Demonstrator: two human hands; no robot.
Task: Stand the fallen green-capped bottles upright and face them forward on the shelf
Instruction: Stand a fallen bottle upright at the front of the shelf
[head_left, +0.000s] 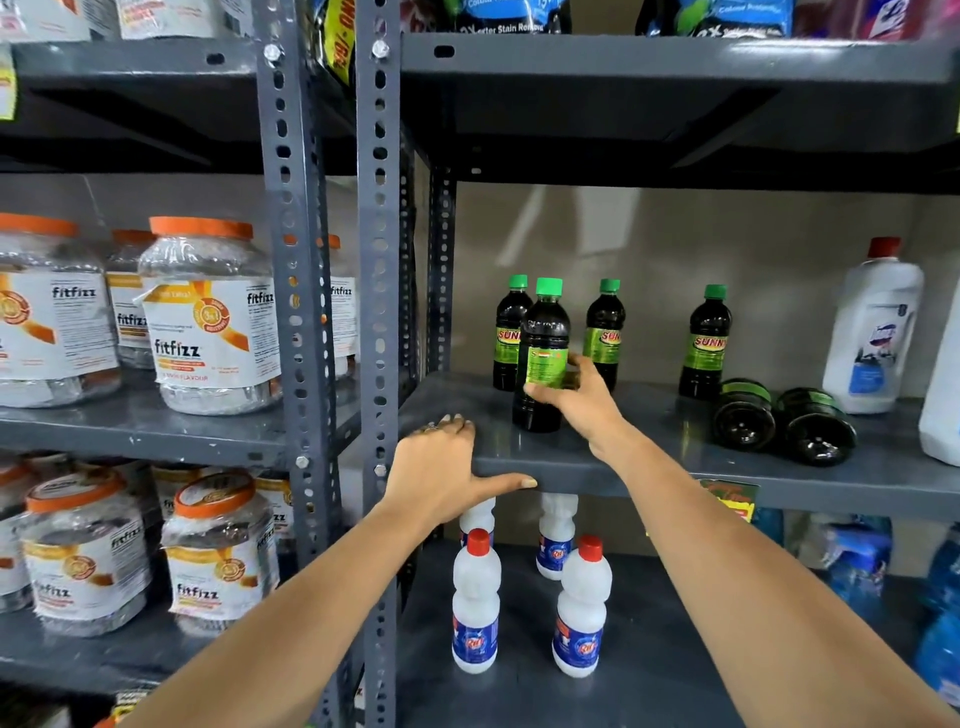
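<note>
Grey shelf (649, 415): right hand (574, 397) gripping upright bottle (543, 358), left hand (441, 467) spread on edge, 2 fallen bottles (784, 423) beside.

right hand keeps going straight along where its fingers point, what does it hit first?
The right hand already grips the front green-capped bottle, fingers pointing up-left toward the back. Pushed further, that bottle would likely meet the standing bottle behind it first; the gap between them is unclear from this view.
</note>
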